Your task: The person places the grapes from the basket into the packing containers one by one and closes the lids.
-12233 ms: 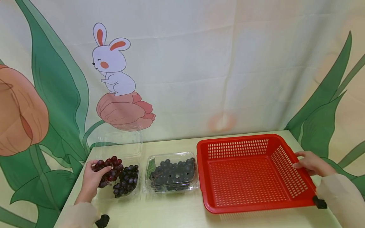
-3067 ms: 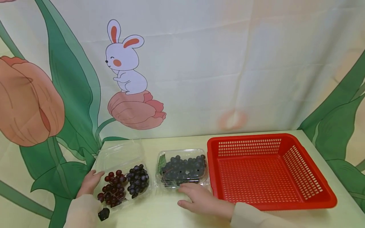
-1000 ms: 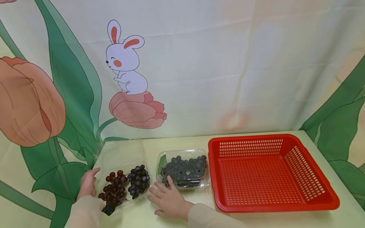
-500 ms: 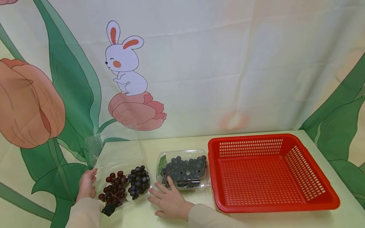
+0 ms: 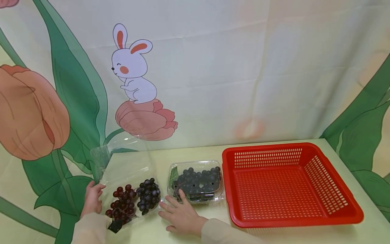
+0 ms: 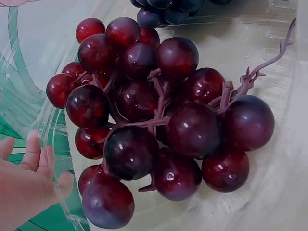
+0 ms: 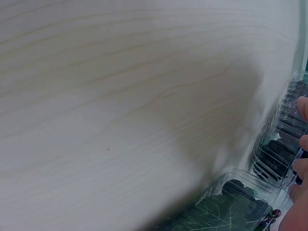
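Observation:
My left hand (image 5: 92, 198) is at the left side of an open clear clamshell box, its loosely extended fingers beside the wall; in the left wrist view the fingertips (image 6: 32, 144) appear right at the clear edge. Inside lie a bunch of red grapes (image 5: 122, 201) and a bunch of dark grapes (image 5: 148, 195). The box's clear lid (image 5: 131, 162) stands up at the back. With fingers spread, my right hand (image 5: 181, 217) reaches between the two boxes, fingertips at the front left corner of a closed clamshell (image 5: 195, 195) of dark grapes. Neither hand grips anything.
A red perforated basket (image 5: 262, 147) stands on the right of the pale wooden table (image 5: 186, 154), close beside the closed clamshell. A green leaf (image 5: 173, 173) shows inside that clamshell. Behind the table hangs a printed cloth (image 5: 201, 84).
Earlier my left hand held the red grapes and my right held the basket rim; both let go. My right hand moved left between the boxes. The open box's lid has risen over the last second.

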The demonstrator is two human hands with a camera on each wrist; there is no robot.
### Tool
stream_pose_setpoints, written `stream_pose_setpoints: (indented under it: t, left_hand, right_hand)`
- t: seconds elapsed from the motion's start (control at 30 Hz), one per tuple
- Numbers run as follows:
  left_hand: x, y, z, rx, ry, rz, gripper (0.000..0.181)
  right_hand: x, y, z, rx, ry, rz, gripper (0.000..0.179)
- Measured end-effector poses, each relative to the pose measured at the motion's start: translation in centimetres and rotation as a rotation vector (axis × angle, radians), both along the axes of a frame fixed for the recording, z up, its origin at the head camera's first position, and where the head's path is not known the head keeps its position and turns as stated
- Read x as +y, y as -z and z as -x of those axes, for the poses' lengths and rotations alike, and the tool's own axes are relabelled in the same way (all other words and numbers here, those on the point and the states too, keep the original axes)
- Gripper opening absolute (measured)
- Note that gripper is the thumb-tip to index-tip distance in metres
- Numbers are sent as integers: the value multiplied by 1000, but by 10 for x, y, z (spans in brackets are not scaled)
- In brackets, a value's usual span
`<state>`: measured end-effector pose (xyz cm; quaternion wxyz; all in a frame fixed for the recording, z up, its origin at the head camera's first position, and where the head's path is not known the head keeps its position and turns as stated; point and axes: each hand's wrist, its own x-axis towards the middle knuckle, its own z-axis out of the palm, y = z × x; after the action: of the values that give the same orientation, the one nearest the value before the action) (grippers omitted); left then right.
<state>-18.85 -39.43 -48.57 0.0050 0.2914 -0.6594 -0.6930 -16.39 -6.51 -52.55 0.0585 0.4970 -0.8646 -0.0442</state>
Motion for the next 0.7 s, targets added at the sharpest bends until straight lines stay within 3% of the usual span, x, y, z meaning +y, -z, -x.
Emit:
stream_pose_setpoints:
  t: [0.23, 0.53, 0.7]
  left_hand:
    - [0, 0, -1, 2, 15, -6, 71]
    - [-1, -1, -6, 24, -18, -33, 69]
    - [-6, -3, -7, 9, 36, -58, 70]
  right_hand:
    - [-1, 0, -1, -6, 3, 6, 56]
    - [-1, 0, -1, -6, 5, -2, 56]
    - [-1, 1, 0, -12, 8, -2, 56]
